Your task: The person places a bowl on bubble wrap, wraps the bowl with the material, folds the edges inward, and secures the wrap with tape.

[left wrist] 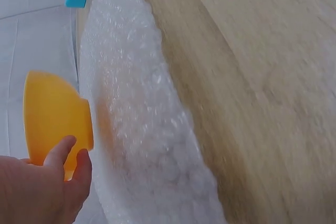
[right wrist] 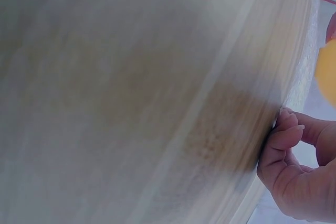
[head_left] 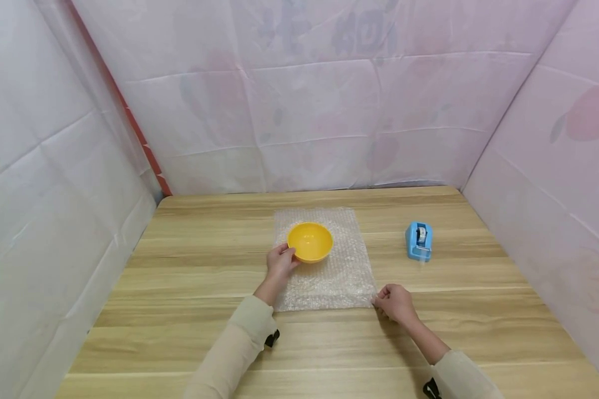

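Pale creased sheets (head_left: 309, 105) with faint pink prints and blurred lettering are hanging along the left, back and right of a wood-grain table (head_left: 189, 277), a red strip (head_left: 130, 116) is edging one corner, and together they are forming a makeshift screened-off work booth.
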Action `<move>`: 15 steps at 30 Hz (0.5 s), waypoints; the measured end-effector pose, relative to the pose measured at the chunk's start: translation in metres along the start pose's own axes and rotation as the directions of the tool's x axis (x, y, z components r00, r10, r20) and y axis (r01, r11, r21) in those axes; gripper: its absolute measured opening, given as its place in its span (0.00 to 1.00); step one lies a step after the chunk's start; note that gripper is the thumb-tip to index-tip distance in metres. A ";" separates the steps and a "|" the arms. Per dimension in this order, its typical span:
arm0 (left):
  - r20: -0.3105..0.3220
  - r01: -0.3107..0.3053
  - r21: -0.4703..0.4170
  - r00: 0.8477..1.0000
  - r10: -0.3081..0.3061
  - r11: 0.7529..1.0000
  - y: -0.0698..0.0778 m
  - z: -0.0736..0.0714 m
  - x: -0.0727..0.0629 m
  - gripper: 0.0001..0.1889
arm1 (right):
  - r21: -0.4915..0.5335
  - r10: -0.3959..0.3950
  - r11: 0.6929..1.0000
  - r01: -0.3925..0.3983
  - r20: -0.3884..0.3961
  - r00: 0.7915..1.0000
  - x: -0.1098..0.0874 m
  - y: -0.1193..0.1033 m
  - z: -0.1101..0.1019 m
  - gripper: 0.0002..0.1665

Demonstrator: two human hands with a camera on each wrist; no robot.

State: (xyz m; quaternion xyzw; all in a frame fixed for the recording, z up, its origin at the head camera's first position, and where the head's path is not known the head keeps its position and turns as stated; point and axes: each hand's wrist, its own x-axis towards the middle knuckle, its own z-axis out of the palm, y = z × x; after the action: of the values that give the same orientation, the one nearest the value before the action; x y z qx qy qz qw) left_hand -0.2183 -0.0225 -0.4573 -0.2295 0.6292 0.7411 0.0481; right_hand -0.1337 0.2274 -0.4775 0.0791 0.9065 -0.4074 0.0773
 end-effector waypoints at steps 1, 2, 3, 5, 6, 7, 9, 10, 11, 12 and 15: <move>-0.003 -0.005 -0.004 1.000 0.005 1.000 -0.001 0.002 0.001 0.20 | 0.002 0.007 1.000 -0.007 0.003 1.000 0.000 0.000 0.000 0.07; -0.006 -0.010 -0.008 1.000 0.010 1.000 -0.002 0.004 0.001 0.19 | 0.004 0.014 1.000 -0.014 0.005 1.000 0.001 0.001 0.000 0.07; -0.007 -0.013 -0.013 1.000 0.013 1.000 -0.004 0.006 0.002 0.19 | 0.004 0.021 1.000 -0.021 0.008 1.000 0.001 0.001 0.000 0.07; -0.010 -0.011 -0.021 1.000 0.010 1.000 -0.006 0.009 0.003 0.19 | 0.010 0.030 0.999 -0.030 0.013 0.999 0.002 0.002 -0.001 0.07; -0.011 -0.008 -0.025 1.000 0.008 1.000 -0.007 0.010 0.004 0.19 | 0.011 0.034 0.999 -0.034 0.016 0.999 0.002 0.002 -0.001 0.07; -0.010 -0.011 -0.027 1.000 0.010 1.000 -0.008 0.011 0.004 0.19 | 0.012 0.038 0.999 -0.038 0.020 0.999 0.003 0.003 -0.001 0.07; -0.007 -0.016 -0.030 1.000 0.016 0.999 -0.011 0.013 0.005 0.19 | 0.013 0.036 0.999 -0.036 0.026 0.999 0.003 0.003 0.000 0.07; -0.007 -0.021 -0.029 1.000 0.021 0.999 -0.012 0.013 0.005 0.19 | 0.014 0.035 0.999 -0.036 0.027 0.999 0.003 0.004 0.000 0.07; -0.005 -0.025 -0.029 1.000 0.025 0.999 -0.013 0.014 0.006 0.19 | 0.012 0.034 0.999 -0.034 0.027 0.999 0.003 0.004 0.001 0.07; -0.006 -0.024 -0.027 1.000 0.023 0.999 -0.014 0.014 0.006 0.19 | 0.011 0.032 0.999 -0.032 0.027 0.999 0.004 0.004 0.001 0.07; -0.007 -0.032 -0.016 0.999 0.032 0.999 -0.016 0.014 0.007 0.18 | 0.010 0.027 1.000 -0.027 0.021 0.999 0.004 0.005 0.003 0.08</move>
State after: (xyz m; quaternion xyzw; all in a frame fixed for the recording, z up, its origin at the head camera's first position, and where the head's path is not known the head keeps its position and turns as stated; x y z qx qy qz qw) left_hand -0.2231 -0.0071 -0.4730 -0.2221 0.6268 0.7462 0.0324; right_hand -0.1366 0.2291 -0.4838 0.0874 0.9025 -0.4116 0.0916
